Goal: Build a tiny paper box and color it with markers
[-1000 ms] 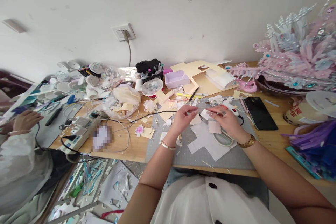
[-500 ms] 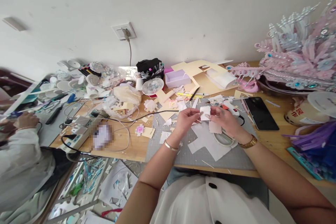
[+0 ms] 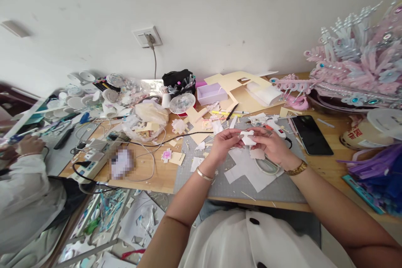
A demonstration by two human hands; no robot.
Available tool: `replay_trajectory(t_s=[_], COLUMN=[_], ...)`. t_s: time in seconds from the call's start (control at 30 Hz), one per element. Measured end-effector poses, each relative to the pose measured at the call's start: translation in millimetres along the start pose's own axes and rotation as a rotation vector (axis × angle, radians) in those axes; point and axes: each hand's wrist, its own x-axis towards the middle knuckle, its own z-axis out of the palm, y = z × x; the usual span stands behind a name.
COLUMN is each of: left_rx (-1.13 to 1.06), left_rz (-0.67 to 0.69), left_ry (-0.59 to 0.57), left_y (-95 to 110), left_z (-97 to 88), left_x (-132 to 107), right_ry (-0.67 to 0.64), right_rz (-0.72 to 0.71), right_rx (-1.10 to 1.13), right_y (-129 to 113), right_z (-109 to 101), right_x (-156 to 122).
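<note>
Between both hands, above the grey cutting mat, is a small white paper piece with a notched upper edge. My left hand pinches its left side, fingers closed. On the right side my right hand grips the same piece between thumb and fingers. Beneath the hands lie a large white paper cutout and a pale scalloped piece. Close to the right wrist, a looped light-coloured cord or handle rests on the mat. A white tool with a red switch sits just behind the right hand.
A phone and a lidded drink cup stand at the right. Pink beaded decorations fill the back right corner. Behind are a lilac box and cream card sheets. A power strip and a co-worker's hand are at left.
The white paper piece has turned from a flat, upright square to a lower shape with a notched edge showing. Both hands' fingers have shifted slightly around it.
</note>
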Motion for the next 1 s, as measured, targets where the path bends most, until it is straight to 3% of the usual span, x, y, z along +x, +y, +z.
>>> replay_trajectory(t_s=[0.2,0.37,0.6,0.73,0.8,1.0], left_rx=[-0.008,-0.002,-0.018,0.086,0.116,0.183], left_rz=[0.004,0.005,-0.07,-0.062,-0.017,0.143], left_ry=[-0.056,-0.112,-0.087,-0.029,0.001,0.086], left_y=[-0.2,1.8,2.3,-4.0,-6.9,-12.5], left_z=[-1.1,-4.0,-5.8,-6.0,-6.7,-6.6], left_x=[-1.4,-2.7,-0.8,2.8,4.9,7.8], right_ry=[-0.034,-0.065,-0.067,-0.1,-0.096,-0.109], right_rz=[0.05,0.002,-0.436,-0.57,-0.548,-0.296], right_rx=[0.068,0.0,-0.472,-0.57,-0.553,-0.336], right_y=[0.6,2.8,4.3,4.6,6.1,7.7], right_z=[-4.9,-6.8,-12.1,-12.6,-12.7,-12.6], right_x=[3.4,2.4,4.2,5.0,5.2,5.4])
